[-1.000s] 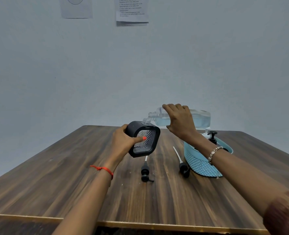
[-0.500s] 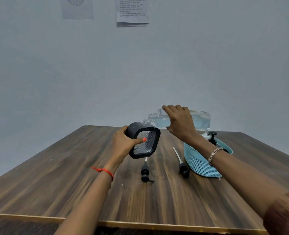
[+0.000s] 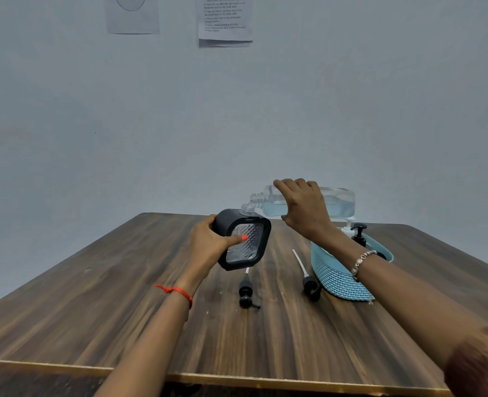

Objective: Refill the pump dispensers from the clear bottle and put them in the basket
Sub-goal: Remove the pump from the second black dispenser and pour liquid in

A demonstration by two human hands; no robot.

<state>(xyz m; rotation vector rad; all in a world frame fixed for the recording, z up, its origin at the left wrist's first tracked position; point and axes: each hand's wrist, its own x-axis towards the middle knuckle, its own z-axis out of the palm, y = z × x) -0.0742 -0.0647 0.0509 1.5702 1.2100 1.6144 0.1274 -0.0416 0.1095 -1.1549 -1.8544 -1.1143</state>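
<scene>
Head view: ribbed clear bottle meets square, seemingly quilted dispenser.

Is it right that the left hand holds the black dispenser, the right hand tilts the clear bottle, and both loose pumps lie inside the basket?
Not quite. In the head view, both loose pumps lie on the table, beside the basket.

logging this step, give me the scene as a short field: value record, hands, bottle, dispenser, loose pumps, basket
left hand: holds black dispenser tilted above the table, neck open
right hand: holds clear bottle nearly level, mouth at the dispenser's neck
bottle contents: bluish liquid, partly full
loose pumps: two on the table, pump and pump
basket: blue, holds a dispenser with pump fitted
</scene>
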